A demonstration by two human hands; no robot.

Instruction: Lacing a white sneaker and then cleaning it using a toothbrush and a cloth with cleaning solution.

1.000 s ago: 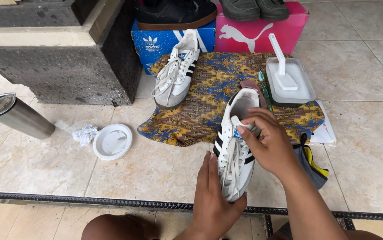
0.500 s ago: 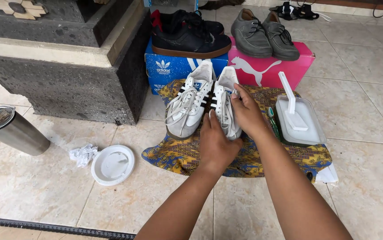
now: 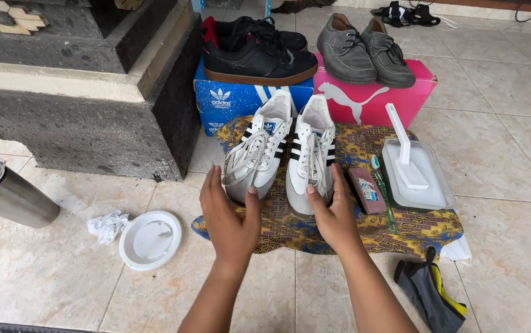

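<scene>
On patterned cloth (image 3: pixel 401 231), left hand (image 3: pixel 231 219) and right hand (image 3: pixel 336 216) open, touching white sneakers (image 3: pixel 284 151)

Scene is lit by soft, even daylight; no hard shadows are cast. Only faint contact shadows are seen under the white sneakers (image 3: pixel 281 151) and along the base of the dark stone plinth (image 3: pixel 86 117). Mild sheen is noted on the floor tiles (image 3: pixel 512 160) and the steel tumbler (image 3: pixel 6 194); nothing is blown out. Focus is held sharp throughout, no motion blur. Slight wide-angle stretch is visible toward the edges.
</scene>
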